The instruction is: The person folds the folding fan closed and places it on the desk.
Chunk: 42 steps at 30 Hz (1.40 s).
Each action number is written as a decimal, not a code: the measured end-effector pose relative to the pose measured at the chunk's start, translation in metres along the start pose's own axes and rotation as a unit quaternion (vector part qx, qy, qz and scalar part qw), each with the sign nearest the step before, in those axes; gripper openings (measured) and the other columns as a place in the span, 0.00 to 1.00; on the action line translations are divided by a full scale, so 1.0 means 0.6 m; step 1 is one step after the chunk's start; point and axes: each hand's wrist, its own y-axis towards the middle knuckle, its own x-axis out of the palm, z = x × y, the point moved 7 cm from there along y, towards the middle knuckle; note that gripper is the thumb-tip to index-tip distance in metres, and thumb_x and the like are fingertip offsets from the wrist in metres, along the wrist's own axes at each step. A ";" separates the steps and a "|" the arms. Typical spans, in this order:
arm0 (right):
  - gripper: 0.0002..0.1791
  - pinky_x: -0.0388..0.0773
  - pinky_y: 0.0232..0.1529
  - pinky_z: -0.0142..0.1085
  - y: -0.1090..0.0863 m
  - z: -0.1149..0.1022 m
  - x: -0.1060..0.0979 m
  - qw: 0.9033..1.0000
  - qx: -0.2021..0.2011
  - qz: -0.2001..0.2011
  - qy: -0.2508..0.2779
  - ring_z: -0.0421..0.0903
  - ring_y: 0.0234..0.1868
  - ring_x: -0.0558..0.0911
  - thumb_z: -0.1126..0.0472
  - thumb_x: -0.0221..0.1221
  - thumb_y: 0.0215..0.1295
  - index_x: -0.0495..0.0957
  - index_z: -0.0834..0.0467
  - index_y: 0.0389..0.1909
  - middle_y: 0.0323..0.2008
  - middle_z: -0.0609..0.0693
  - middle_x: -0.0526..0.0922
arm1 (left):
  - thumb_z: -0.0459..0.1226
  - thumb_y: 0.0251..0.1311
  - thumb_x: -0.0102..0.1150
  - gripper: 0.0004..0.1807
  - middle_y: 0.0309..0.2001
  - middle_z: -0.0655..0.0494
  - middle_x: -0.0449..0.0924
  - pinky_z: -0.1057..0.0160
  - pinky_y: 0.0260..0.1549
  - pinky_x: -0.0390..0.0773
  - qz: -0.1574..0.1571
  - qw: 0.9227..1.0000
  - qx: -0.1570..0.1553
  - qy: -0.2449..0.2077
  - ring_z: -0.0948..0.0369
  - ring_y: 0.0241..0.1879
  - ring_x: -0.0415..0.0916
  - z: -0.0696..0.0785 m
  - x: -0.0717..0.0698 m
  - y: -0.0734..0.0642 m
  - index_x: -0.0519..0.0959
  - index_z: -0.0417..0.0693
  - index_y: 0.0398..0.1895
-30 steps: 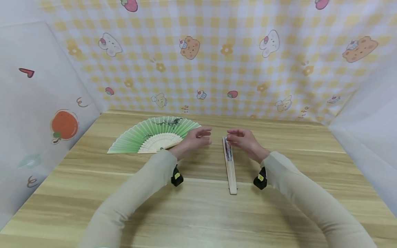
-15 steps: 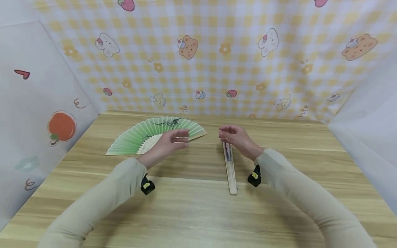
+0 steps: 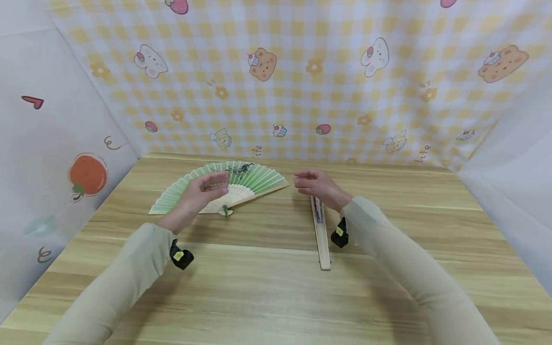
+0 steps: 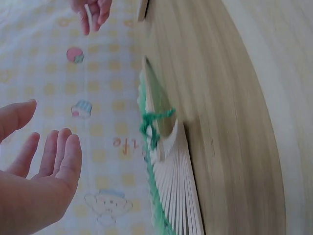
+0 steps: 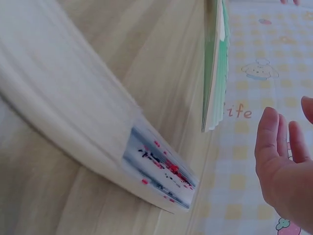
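Folding fans on the surface: one spread, one closed; both grips unloaded.
The green fan (image 3: 260, 178) is laid open at the far left of the surface (image 3: 267, 292); the closed fan (image 3: 321, 239) is laid lengthwise to its right, pivot end nearer. The left grip (image 3: 194, 199) is held over the green fan and the right grip (image 3: 322, 187) over the far end of the closed fan; the fingers of both are parted from the thumb, and nothing is pinched. Both fans are judged light, with stiff, thin ribs and an easily creased leaf. The green fan is best taken by the outer rib (image 3: 269, 192) or near the pivot, clear of the cord (image 3: 225, 210); the closed fan, across its rib stack.
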 end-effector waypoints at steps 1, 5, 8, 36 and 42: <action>0.22 0.71 0.52 0.35 0.005 0.000 0.001 1.000 0.001 0.002 -0.001 0.53 0.55 0.68 0.66 0.50 0.63 0.62 0.65 0.58 0.58 0.61 0.63 | 0.39 0.58 0.55 0.29 0.59 0.46 0.64 0.55 0.54 0.67 0.002 1.000 0.000 0.002 0.54 0.54 0.65 -0.002 -0.009 -0.003 0.61 0.44 0.62; 0.23 0.71 0.52 0.36 0.025 0.001 0.003 1.000 0.004 0.009 -0.005 0.53 0.55 0.68 0.66 0.51 0.63 0.61 0.66 0.59 0.57 0.60 0.64 | 0.42 0.58 0.54 0.31 0.61 0.43 0.61 0.55 0.54 0.66 0.002 1.000 -0.001 0.008 0.56 0.54 0.63 -0.011 -0.043 -0.011 0.58 0.43 0.63; 0.24 0.70 0.54 0.38 0.042 0.003 0.003 1.000 0.001 0.010 -0.008 0.54 0.56 0.67 0.66 0.50 0.64 0.59 0.66 0.60 0.58 0.60 0.64 | 0.43 0.58 0.54 0.33 0.62 0.41 0.58 0.58 0.54 0.67 0.006 1.000 -0.013 0.009 0.58 0.54 0.63 -0.021 -0.069 -0.015 0.56 0.43 0.64; 0.25 0.74 0.48 0.40 0.127 0.030 0.025 0.994 0.046 0.068 -0.068 0.50 0.51 0.72 0.65 0.56 0.59 0.64 0.64 0.58 0.53 0.58 0.71 | 0.38 0.56 0.56 0.40 0.63 0.51 0.56 0.72 0.49 0.69 0.034 0.988 -0.101 -0.108 0.76 0.42 0.71 -0.107 -0.202 -0.050 0.45 0.47 0.68; 0.24 0.74 0.47 0.40 0.131 0.036 0.025 0.992 0.055 0.077 -0.079 0.49 0.52 0.71 0.65 0.57 0.58 0.67 0.61 0.57 0.55 0.57 0.70 | 0.35 0.56 0.56 0.42 0.54 0.60 0.66 0.73 0.48 0.70 0.034 0.984 -0.092 -0.146 0.75 0.42 0.72 -0.115 -0.212 -0.054 0.42 0.45 0.68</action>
